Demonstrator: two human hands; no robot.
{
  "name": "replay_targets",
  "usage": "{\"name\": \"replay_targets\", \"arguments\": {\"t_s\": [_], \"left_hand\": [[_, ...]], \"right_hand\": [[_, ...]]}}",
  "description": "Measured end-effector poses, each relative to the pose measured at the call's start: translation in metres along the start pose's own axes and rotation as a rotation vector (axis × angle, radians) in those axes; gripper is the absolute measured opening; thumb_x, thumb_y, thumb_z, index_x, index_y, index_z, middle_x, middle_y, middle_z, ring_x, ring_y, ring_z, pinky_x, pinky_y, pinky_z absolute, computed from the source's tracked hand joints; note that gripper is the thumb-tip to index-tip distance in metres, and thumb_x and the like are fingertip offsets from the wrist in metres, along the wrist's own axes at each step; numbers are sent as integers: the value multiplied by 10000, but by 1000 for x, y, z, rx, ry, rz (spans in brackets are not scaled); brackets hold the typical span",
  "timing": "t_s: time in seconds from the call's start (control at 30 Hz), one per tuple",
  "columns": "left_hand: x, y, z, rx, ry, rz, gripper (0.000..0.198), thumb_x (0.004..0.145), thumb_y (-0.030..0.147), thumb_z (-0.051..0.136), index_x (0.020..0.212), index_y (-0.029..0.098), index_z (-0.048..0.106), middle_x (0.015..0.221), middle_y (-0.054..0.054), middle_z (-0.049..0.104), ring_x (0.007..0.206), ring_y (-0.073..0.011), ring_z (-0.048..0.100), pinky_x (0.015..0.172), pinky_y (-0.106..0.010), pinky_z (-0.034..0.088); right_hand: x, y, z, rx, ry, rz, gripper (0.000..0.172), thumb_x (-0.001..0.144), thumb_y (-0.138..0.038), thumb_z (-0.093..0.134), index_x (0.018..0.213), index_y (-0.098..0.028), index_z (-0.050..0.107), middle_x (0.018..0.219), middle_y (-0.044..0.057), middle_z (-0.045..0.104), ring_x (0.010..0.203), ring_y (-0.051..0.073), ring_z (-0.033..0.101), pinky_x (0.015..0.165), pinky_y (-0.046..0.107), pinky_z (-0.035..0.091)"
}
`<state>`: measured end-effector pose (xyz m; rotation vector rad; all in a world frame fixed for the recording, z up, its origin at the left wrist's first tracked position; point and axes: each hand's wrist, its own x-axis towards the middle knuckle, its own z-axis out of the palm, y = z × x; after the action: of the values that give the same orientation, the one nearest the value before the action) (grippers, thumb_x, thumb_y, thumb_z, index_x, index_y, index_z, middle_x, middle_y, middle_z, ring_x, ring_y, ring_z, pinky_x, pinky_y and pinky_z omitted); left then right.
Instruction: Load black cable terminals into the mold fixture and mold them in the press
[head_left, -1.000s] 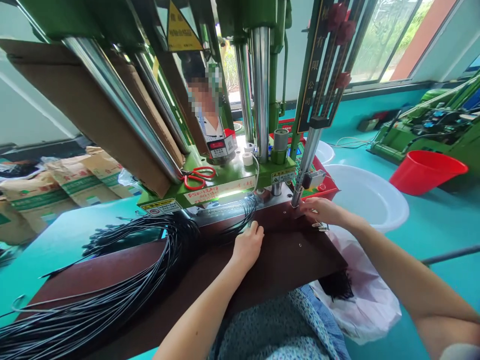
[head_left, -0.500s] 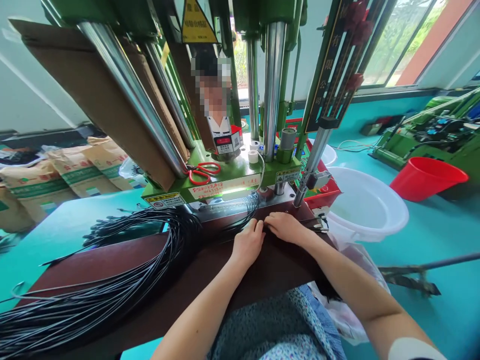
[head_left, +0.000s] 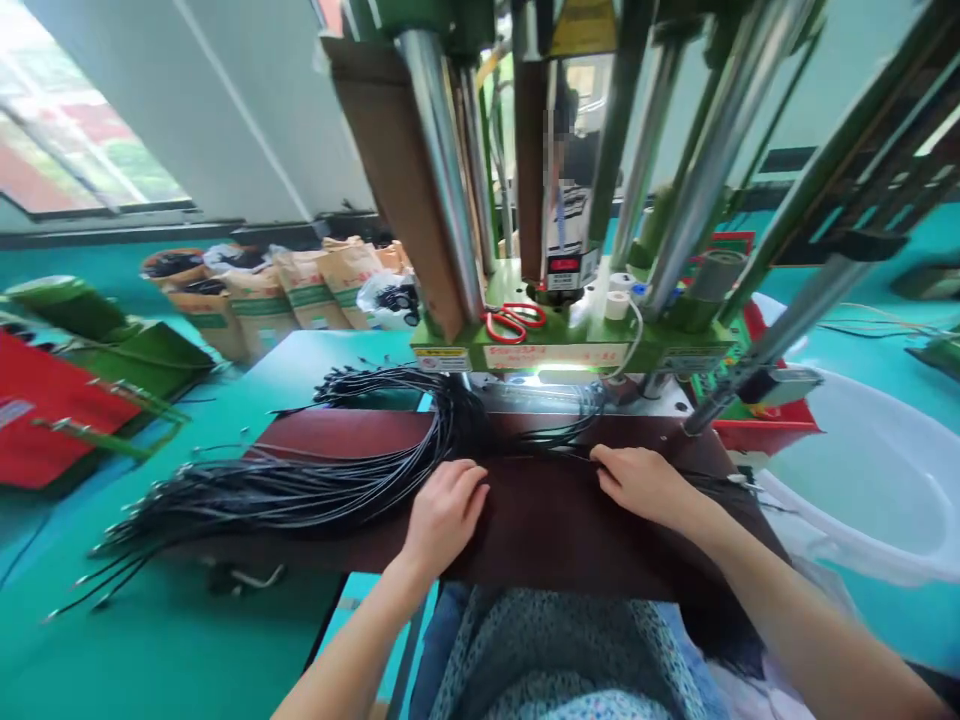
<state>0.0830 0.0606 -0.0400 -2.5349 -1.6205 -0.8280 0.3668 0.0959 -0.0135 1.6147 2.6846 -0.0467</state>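
Observation:
My left hand (head_left: pixel 444 510) is at the near edge of the bundle of black cables (head_left: pixel 300 485), its fingers curled; what they hold, if anything, is hidden. Farther right, my right hand (head_left: pixel 645 482) pinches a thin black cable over the dark red board (head_left: pixel 547 530). The bundle spreads out to the left, and several cables run from its bend into the lit slot of the green press (head_left: pixel 525 350). Red-handled scissors (head_left: pixel 514 322) lie on the press's base.
Metal columns (head_left: pixel 442 170) rise from the press. A large white tub (head_left: pixel 877 470) and a red bin (head_left: pixel 776 425) stand on the right. Paper sacks (head_left: pixel 262 305) are at the back left. A person (head_left: pixel 570 210) shows behind the press.
The view has turned left. My hands, close together before, are now apart, the left one moved left to the bundle and the right one still by the cables.

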Motion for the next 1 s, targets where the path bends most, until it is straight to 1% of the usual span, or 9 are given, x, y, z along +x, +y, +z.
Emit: {"name": "replay_targets", "arguments": {"t_s": [0.1,0.2,0.27,0.37,0.5,0.57,0.7,0.87,1.0], "left_hand": [[-34,-47,-29,215,53,-138,257,832,307,498,1054,187,549,1089,-100,570,1070,-243,486,912,-396,391],[-55,-82,-45,389,-17,-198,482,766,423,570,1171,171,498,1215,-144,511,1172,-315,409,936,-473,341],[-59,-97,-48,429,-67,-169,496,771,449,555,1177,170,498,1221,-151,515,1158,-306,435,941,-469,333],[-55,-112,-50,423,-110,-49,349,831,390,490,1108,182,539,1139,-128,582,1057,-256,526,912,-419,366],[-39,-128,-64,418,-42,42,263,876,345,423,1017,168,556,960,-94,650,866,-203,601,800,-332,427],[-30,-135,-73,427,-30,34,280,882,371,406,1006,168,553,930,-91,650,839,-194,603,771,-314,435],[-19,-142,-85,362,-120,58,292,881,405,397,981,185,563,865,-70,643,810,-171,605,748,-285,445],[-21,-140,-90,298,-216,20,311,885,420,382,1003,195,562,899,-58,657,811,-152,614,710,-235,441],[-15,-135,-97,304,-324,-79,319,887,439,365,971,201,561,821,-34,673,709,-147,626,616,-212,411]], "right_hand": [[9,4,1,5,-90,-1,212,885,-261,391,918,-198,591,775,64,663,733,219,623,621,281,397],[29,7,2,28,-69,-27,223,856,-184,403,932,-211,612,873,64,671,790,208,629,655,274,415],[41,8,3,4,-77,-51,233,848,-179,413,913,-212,633,861,67,676,775,214,634,650,281,426],[49,11,4,-10,-99,-129,243,859,-212,420,926,-225,653,834,60,683,760,218,638,644,289,442],[46,19,8,124,-67,-336,302,878,-182,374,1037,-212,628,918,54,664,817,189,621,692,282,459],[45,21,12,159,-46,-355,318,883,-184,353,1051,-197,624,912,61,655,795,183,617,689,285,463],[50,19,19,229,-42,-349,328,851,-166,372,1053,-204,629,948,59,666,819,189,622,720,302,469],[57,17,16,530,-145,-400,276,869,-265,408,978,-203,653,896,36,677,818,170,622,738,273,470],[56,14,7,464,-176,-442,296,891,-246,352,927,-211,643,836,47,622,735,166,584,673,283,453]]}}
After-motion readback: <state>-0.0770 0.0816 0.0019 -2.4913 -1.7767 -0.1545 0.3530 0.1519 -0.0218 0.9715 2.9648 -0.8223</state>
